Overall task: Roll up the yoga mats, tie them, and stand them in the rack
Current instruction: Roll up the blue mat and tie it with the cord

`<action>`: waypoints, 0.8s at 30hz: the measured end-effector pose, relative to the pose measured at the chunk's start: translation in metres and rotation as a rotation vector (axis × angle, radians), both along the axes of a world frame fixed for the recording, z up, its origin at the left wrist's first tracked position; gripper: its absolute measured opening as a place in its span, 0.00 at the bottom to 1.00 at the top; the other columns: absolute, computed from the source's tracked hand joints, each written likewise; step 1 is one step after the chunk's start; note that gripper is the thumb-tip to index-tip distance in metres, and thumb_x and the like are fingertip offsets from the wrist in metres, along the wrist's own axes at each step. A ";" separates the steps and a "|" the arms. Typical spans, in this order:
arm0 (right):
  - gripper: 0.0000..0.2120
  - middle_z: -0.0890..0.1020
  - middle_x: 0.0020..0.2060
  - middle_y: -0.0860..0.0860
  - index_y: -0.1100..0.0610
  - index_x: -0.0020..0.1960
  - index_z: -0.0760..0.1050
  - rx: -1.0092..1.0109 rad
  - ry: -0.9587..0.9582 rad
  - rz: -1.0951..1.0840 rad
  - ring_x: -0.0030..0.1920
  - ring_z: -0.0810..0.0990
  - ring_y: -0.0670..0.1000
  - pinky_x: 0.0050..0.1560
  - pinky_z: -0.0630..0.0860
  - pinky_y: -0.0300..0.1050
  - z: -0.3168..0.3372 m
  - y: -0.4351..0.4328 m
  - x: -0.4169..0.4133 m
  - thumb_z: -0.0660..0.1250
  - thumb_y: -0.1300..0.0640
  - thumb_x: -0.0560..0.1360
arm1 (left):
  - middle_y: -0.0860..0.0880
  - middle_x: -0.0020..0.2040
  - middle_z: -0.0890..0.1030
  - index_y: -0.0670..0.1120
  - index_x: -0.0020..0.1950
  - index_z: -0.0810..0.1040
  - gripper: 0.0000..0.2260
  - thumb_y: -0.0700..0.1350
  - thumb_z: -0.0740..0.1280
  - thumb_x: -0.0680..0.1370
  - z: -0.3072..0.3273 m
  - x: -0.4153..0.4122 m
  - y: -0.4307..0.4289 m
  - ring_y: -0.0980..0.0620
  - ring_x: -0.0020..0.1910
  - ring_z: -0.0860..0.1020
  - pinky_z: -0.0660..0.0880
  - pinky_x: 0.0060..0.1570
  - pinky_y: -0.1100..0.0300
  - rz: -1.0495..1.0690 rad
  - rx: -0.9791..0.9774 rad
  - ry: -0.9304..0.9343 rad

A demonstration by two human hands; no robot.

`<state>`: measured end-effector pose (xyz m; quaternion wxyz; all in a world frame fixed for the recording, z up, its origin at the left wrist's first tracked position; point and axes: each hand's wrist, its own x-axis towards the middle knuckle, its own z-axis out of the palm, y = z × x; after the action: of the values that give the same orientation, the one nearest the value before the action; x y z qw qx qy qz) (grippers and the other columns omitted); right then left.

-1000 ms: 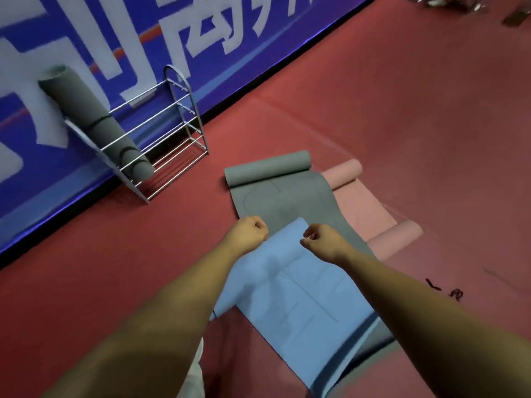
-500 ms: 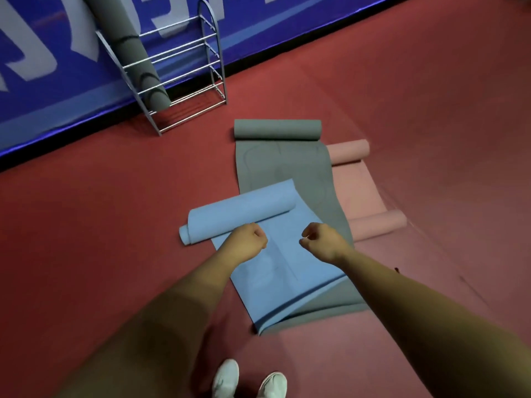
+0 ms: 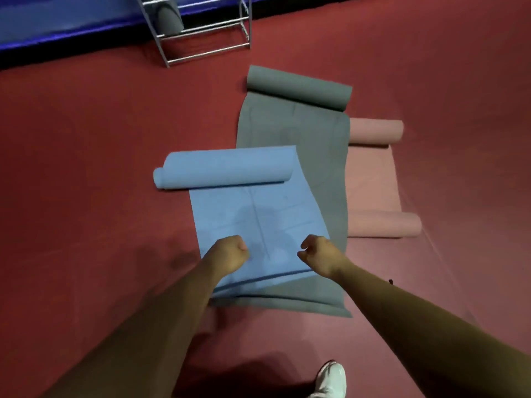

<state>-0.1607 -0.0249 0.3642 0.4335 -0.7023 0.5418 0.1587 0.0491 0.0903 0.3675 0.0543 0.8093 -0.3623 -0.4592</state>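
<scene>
Left grip (image 3: 227, 254) and right grip (image 3: 321, 255) remain clenched, nothing seen in either, over the blue mat (image 3: 253, 208) (near end flat on the grey mat (image 3: 319, 156)). Its roll now lies farther from them than before; rack (image 3: 201, 33) at top edge.

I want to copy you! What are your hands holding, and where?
Nothing that shows: left hand and right hand are empty fists over the flat blue yoga mat.

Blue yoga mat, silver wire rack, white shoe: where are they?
Blue yoga mat (image 3: 253, 214): head view, its flat unrolled part.
Silver wire rack (image 3: 207, 55): head view, its lowest front bar.
White shoe (image 3: 330, 379): head view, its toe.
</scene>
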 end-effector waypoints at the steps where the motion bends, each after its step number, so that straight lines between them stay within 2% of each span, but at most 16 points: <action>1: 0.14 0.76 0.36 0.48 0.58 0.60 0.75 0.012 0.005 0.030 0.40 0.75 0.52 0.40 0.70 0.41 -0.020 -0.003 -0.011 0.65 0.54 0.77 | 0.48 0.50 0.82 0.43 0.52 0.79 0.09 0.45 0.61 0.78 -0.017 -0.015 0.002 0.48 0.48 0.78 0.70 0.44 0.60 -0.002 0.028 -0.028; 4: 0.16 0.79 0.46 0.52 0.57 0.63 0.74 0.037 0.038 0.142 0.45 0.77 0.52 0.42 0.70 0.41 -0.071 -0.004 -0.031 0.66 0.53 0.77 | 0.46 0.50 0.82 0.43 0.50 0.79 0.09 0.43 0.61 0.76 -0.065 -0.050 0.021 0.46 0.50 0.78 0.74 0.48 0.56 0.054 0.067 -0.058; 8: 0.19 0.79 0.58 0.56 0.58 0.67 0.72 0.021 0.032 0.245 0.57 0.78 0.55 0.54 0.73 0.43 -0.137 0.003 -0.038 0.67 0.54 0.77 | 0.47 0.53 0.80 0.46 0.53 0.78 0.08 0.47 0.68 0.75 -0.139 -0.070 0.050 0.47 0.54 0.77 0.74 0.52 0.56 0.091 0.067 -0.058; 11: 0.24 0.75 0.64 0.57 0.58 0.72 0.68 0.004 0.056 0.295 0.62 0.76 0.56 0.60 0.73 0.46 -0.208 0.012 -0.039 0.67 0.55 0.78 | 0.46 0.59 0.77 0.47 0.60 0.76 0.15 0.49 0.69 0.74 -0.215 -0.068 0.065 0.46 0.60 0.76 0.71 0.60 0.53 0.063 0.014 -0.134; 14: 0.30 0.70 0.70 0.56 0.56 0.76 0.63 -0.067 0.110 0.378 0.68 0.72 0.57 0.67 0.70 0.49 -0.287 0.021 -0.040 0.69 0.52 0.77 | 0.47 0.70 0.70 0.48 0.72 0.69 0.28 0.51 0.70 0.74 -0.296 -0.062 0.077 0.46 0.68 0.71 0.67 0.66 0.54 -0.030 -0.021 -0.238; 17: 0.34 0.71 0.71 0.55 0.52 0.78 0.59 -0.055 0.214 0.565 0.71 0.69 0.57 0.73 0.63 0.54 -0.355 0.038 -0.043 0.68 0.47 0.77 | 0.47 0.80 0.57 0.49 0.80 0.53 0.42 0.59 0.70 0.73 -0.360 -0.063 0.096 0.48 0.77 0.59 0.58 0.74 0.51 -0.155 0.114 -0.220; 19: 0.30 0.73 0.69 0.55 0.52 0.76 0.61 -0.083 0.289 0.660 0.70 0.70 0.57 0.71 0.64 0.54 -0.386 0.052 -0.054 0.67 0.47 0.78 | 0.47 0.80 0.55 0.51 0.81 0.47 0.44 0.62 0.68 0.74 -0.387 -0.074 0.115 0.46 0.78 0.58 0.56 0.75 0.50 -0.224 0.214 -0.174; 21: 0.28 0.72 0.68 0.55 0.51 0.75 0.62 -0.202 0.353 0.756 0.68 0.70 0.57 0.67 0.65 0.53 -0.405 0.066 -0.066 0.66 0.47 0.78 | 0.47 0.79 0.58 0.53 0.81 0.47 0.42 0.62 0.67 0.74 -0.405 -0.083 0.137 0.45 0.77 0.59 0.57 0.74 0.50 -0.254 0.229 -0.222; 24: 0.34 0.68 0.68 0.55 0.49 0.77 0.57 -0.268 0.398 0.789 0.69 0.68 0.58 0.68 0.64 0.55 -0.417 0.084 -0.085 0.68 0.44 0.76 | 0.47 0.76 0.62 0.55 0.80 0.52 0.39 0.63 0.66 0.75 -0.422 -0.095 0.165 0.46 0.75 0.61 0.58 0.73 0.49 -0.273 0.211 -0.305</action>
<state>-0.2456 0.0594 -0.0526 0.1329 -0.8605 0.3216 0.3721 -0.0459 0.2556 -0.0543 -0.1484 0.8140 -0.4225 -0.3700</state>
